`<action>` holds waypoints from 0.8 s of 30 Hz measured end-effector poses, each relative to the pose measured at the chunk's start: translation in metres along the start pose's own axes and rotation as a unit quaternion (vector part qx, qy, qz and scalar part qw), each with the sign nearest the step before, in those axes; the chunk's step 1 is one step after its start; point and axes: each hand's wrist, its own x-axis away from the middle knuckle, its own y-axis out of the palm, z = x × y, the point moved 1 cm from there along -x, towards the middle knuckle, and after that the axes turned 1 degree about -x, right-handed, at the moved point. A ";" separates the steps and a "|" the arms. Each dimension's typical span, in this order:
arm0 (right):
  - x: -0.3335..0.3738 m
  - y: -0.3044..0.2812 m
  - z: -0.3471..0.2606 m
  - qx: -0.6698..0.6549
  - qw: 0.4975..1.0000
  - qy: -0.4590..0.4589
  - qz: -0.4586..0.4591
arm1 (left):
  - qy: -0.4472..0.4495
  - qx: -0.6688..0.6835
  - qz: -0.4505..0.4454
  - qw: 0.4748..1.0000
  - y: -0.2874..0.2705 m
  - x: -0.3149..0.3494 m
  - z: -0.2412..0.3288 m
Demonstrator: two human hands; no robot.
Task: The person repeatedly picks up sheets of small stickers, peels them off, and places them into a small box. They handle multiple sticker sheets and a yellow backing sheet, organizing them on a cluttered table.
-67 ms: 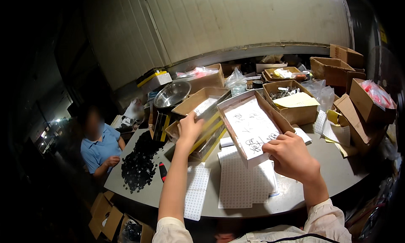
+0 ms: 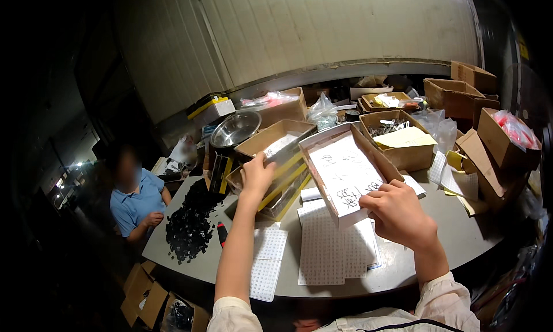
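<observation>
shallow box (image 2: 350, 218) in the right hand (image 2: 398, 211) holds handwritten paper (image 2: 344, 169).

Right hand (image 2: 397, 212) gripping box (image 2: 375, 157), black pieces (image 2: 192, 227)

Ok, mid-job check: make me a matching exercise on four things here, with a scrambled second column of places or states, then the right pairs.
Things
1. Shallow box with a handwritten sheet inside
2. Metal bowl
3. Small black pieces
4. Yellow paper

Places or states
A. Heaped loose on the left part of the table
B. Lying over an open cardboard box of metal parts
C. Gripped near one end by the right hand
D. Silver and round

Pairs: 1-C, 2-D, 3-A, 4-B
</observation>
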 end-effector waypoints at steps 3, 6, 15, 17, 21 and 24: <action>0.000 0.000 0.002 0.009 1.000 0.015 0.005 | 0.002 0.004 0.008 1.000 -0.029 0.004 -0.001; -0.004 0.005 0.004 0.006 1.000 0.011 0.026 | 0.035 0.009 0.066 0.997 -0.066 0.018 -0.013; -0.051 0.037 0.006 -0.028 0.999 -0.028 0.021 | 0.014 0.002 0.148 0.989 -0.179 0.109 -0.077; -0.076 0.046 0.005 -0.028 0.999 -0.042 0.019 | 0.006 -0.042 0.170 0.985 -0.201 0.138 -0.089; -0.132 0.069 0.007 -0.064 0.996 -0.061 0.032 | -0.021 -0.054 0.187 0.981 -0.227 0.186 -0.104; -0.179 0.088 0.001 -0.081 0.994 -0.060 0.032 | -0.051 -0.059 0.192 0.978 -0.237 0.218 -0.122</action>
